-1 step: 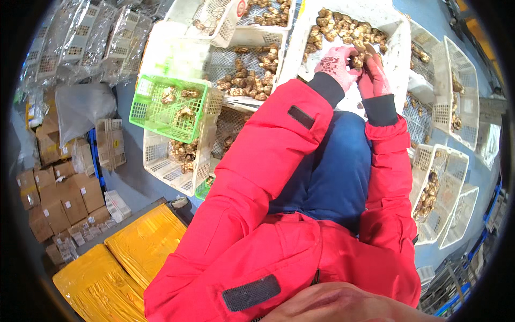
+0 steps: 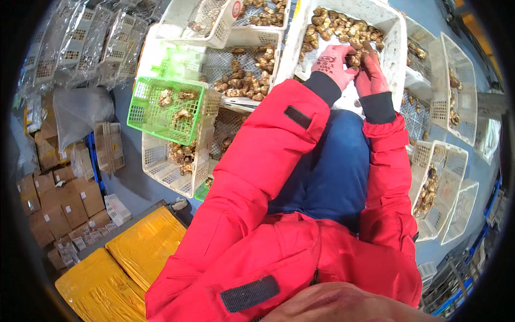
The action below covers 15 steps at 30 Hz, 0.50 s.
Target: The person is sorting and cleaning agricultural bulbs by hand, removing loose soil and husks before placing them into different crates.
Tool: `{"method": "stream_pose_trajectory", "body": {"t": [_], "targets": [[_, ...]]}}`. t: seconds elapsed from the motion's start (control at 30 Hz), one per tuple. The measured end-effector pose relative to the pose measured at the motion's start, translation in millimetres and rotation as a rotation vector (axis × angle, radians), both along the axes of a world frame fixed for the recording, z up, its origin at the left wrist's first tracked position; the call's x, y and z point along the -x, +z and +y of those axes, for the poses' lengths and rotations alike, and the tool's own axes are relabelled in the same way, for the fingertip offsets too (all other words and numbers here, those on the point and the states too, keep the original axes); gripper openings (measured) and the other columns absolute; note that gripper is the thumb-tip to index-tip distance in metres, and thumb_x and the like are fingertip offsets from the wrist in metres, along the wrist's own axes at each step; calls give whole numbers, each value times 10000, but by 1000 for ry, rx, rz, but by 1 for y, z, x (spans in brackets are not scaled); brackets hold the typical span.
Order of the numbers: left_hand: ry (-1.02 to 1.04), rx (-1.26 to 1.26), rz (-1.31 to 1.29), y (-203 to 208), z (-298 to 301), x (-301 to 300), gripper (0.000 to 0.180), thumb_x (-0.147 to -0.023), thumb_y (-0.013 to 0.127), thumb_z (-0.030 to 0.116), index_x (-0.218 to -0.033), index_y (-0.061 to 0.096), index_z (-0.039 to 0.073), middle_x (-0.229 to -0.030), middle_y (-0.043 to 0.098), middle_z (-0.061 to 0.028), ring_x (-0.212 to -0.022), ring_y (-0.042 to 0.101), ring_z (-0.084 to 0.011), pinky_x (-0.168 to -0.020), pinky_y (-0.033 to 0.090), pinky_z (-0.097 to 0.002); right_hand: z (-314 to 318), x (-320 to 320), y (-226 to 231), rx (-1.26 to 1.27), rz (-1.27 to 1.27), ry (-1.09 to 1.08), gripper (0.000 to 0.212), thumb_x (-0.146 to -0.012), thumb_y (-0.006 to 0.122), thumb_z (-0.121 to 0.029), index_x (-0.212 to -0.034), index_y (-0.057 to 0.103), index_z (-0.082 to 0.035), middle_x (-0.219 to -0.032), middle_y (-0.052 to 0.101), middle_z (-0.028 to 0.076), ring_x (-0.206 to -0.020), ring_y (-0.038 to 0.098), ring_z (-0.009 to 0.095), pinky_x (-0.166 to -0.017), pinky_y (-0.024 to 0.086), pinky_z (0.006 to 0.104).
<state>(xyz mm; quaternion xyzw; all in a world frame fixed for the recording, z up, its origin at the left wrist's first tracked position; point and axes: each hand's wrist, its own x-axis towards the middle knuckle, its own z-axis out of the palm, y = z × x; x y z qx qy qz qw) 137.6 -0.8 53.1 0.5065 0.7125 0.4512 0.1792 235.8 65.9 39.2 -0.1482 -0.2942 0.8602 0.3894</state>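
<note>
L hand (image 2: 332,63), in pink knit glove, is seen pinched on a rough brown lump (image 2: 354,59); the same lump is gripped by R hand (image 2: 374,75), its fingertips soiled dark. The lump is held low over the smooth white bin (image 2: 398,59), just below a knobbly pile (image 2: 343,26). To L, more bits are held in a green mesh basket (image 2: 161,132); to R, a pale plastic crate w/ slotted walls (image 2: 455,161) is part-filled, contents stubby & mottled.

This looks like a produce-packing warehouse: perforated plastic crates (image 2: 155,129) of brown mushrooms (image 2: 348,26), stacked cardboard cartons (image 2: 71,206), yellow-wrapped boxes (image 2: 145,236) and film-wrapped crates (image 2: 75,45).
</note>
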Motion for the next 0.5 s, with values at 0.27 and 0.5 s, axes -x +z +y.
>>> {"method": "stream_pose_trajectory", "body": {"t": [0.27,0.5], "targets": [[8,-56,-990,-10,0,32,262,-801,486,129,-1024,470,-8,-894,554,-106,-728,543,-151,-625,437,-246,7,-15,-1,17,134,28,426,-823,445,-90,-1213,292,-11,-1094,448,169,-998,458,297,-864,390,395],[16,5,-1010,-10,-1,34,312,-800,499,195,-1042,461,2,-931,558,-129,-774,558,-198,-671,456,-298,8,-27,-2,-17,80,55,472,-806,478,-110,-1216,279,14,-1107,435,190,-1016,454,293,-873,385,398]]}}
